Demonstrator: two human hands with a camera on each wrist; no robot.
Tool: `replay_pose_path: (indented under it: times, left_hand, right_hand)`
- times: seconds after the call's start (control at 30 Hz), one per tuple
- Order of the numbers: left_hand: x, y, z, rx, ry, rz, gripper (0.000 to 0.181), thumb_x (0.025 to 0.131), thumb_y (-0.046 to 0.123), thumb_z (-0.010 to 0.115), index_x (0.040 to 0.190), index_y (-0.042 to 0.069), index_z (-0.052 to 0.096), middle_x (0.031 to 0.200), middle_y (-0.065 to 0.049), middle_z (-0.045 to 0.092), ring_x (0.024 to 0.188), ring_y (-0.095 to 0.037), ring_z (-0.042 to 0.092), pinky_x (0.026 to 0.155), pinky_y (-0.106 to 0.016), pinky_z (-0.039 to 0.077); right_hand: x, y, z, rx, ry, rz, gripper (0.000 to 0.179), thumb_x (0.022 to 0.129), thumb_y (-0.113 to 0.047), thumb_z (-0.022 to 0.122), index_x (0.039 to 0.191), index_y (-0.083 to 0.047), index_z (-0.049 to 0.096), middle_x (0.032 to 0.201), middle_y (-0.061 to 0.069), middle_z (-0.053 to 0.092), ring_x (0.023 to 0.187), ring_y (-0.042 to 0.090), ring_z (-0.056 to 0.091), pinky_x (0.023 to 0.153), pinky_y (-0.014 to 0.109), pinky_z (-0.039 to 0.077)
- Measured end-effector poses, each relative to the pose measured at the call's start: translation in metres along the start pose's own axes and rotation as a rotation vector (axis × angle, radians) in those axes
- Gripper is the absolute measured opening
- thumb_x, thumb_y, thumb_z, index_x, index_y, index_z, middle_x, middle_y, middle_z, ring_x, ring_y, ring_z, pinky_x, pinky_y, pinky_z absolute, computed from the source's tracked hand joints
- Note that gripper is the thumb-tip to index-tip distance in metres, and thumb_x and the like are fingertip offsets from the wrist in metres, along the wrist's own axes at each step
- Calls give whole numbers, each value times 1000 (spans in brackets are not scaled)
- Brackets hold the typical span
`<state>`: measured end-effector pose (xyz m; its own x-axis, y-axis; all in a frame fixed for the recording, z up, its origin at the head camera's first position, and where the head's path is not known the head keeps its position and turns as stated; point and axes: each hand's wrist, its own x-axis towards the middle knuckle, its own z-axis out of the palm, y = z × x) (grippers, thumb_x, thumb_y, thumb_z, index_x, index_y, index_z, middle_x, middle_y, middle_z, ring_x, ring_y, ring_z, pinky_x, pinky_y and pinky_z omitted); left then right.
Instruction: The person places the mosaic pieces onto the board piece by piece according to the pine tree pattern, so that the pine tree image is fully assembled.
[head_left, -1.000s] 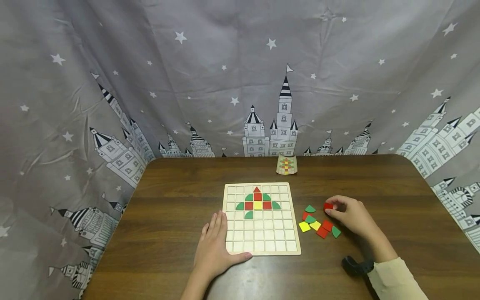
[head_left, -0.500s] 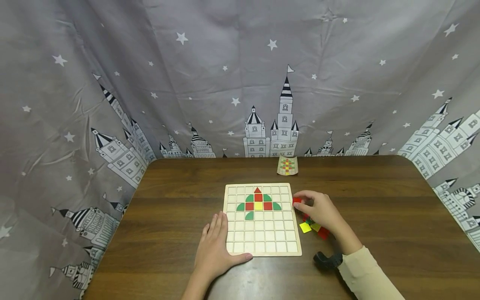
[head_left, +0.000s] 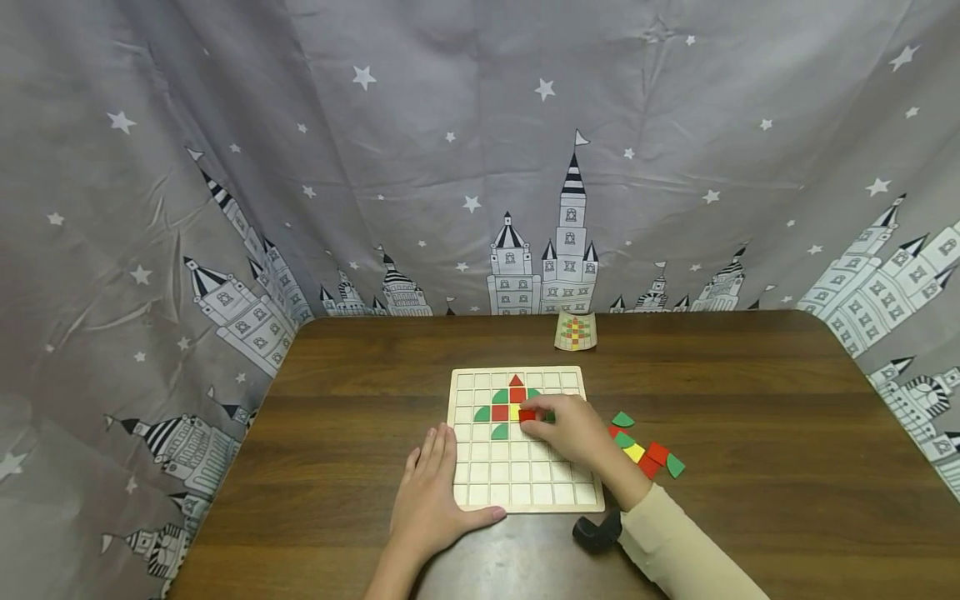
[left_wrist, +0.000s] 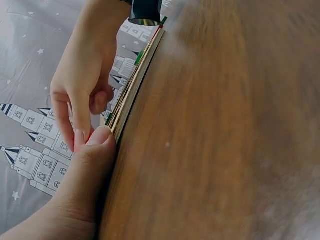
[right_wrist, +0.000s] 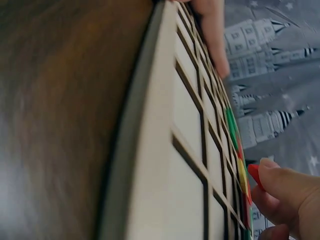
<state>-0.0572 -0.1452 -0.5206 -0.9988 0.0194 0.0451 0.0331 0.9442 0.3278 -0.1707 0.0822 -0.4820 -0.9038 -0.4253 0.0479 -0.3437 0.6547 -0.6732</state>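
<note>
My right hand (head_left: 568, 429) pinches a red square tile (head_left: 527, 416) between thumb and fingers, over the upper middle of the pale wooden grid board (head_left: 519, 472). Close by in the board lie a yellow square (head_left: 514, 412) and a red square (head_left: 499, 412); the hand partly covers green quarter-circle pieces on the right. In the right wrist view the held tile (right_wrist: 254, 175) appears just off the board's surface. My left hand (head_left: 426, 492) rests at the board's lower left corner, fingers straight along the left edge, thumb (left_wrist: 97, 145) on the front edge.
Right of the board lie several loose pieces: red squares (head_left: 649, 466), a yellow square (head_left: 634, 452) and green quarter circles (head_left: 676, 466). The right forearm partly hides this group. A small curved pattern card (head_left: 576, 332) stands at the table's back, before a grey castle-print curtain (head_left: 420, 167).
The right hand has carried the red square tile left, from beside the loose pieces to over the board's middle. The left hand has kept its place at the board's corner.
</note>
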Motion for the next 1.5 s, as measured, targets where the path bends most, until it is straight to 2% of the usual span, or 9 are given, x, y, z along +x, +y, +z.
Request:
replay_pose_path:
  times: [0.13, 0.33, 0.53, 0.77, 1.17, 1.5]
  left_hand:
    - [0, 0, 0, -4, 0, 3, 143, 57, 99, 50, 159, 5, 16, 167, -10, 15, 155, -26, 15, 124, -47, 19]
    - [0, 1, 0, -7, -2, 5, 142, 58, 99, 50, 159, 5, 16, 167, -9, 16, 155, -26, 15, 124, -47, 18]
    - [1, 1, 0, 3, -1, 5, 142, 58, 99, 49, 159, 5, 16, 167, -10, 16, 155, -26, 15, 123, -47, 19]
    - [0, 1, -1, 2, -2, 3, 144, 57, 101, 47, 159, 5, 16, 167, -10, 16, 155, -26, 15, 124, -47, 18]
    - [0, 2, -1, -2, 1, 1, 143, 57, 100, 49, 159, 5, 17, 167, -10, 16, 155, -26, 15, 124, -47, 18]
    - [0, 2, -1, 5, 4, 4, 142, 57, 100, 47, 159, 5, 17, 167, -10, 16, 155, -26, 15, 124, -49, 19]
  right_hand:
    - [0, -5, 6, -26, 2, -13, 26, 86, -27, 78, 111, -22, 76, 77, -14, 63, 71, 7, 52, 66, 26, 45]
    - [-1, -5, 10, -53, 30, -35, 25, 84, -28, 79, 109, -22, 77, 96, -9, 72, 84, 7, 61, 78, 31, 51]
    - [-2, -6, 11, -65, 37, -68, 21, 83, -29, 80, 103, -23, 79, 95, -11, 69, 88, 7, 63, 78, 29, 52]
    - [-2, -7, 11, -74, 44, -76, 22, 83, -30, 80, 104, -22, 79, 93, -13, 64, 81, 4, 57, 71, 23, 47]
    - [-3, -7, 12, -73, 36, -67, 23, 83, -30, 80, 104, -20, 79, 94, -12, 65, 82, 4, 58, 70, 21, 46]
    - [-3, -5, 14, -122, 7, -85, 27, 85, -33, 79, 107, -19, 79, 94, -14, 62, 79, 2, 56, 67, 19, 45]
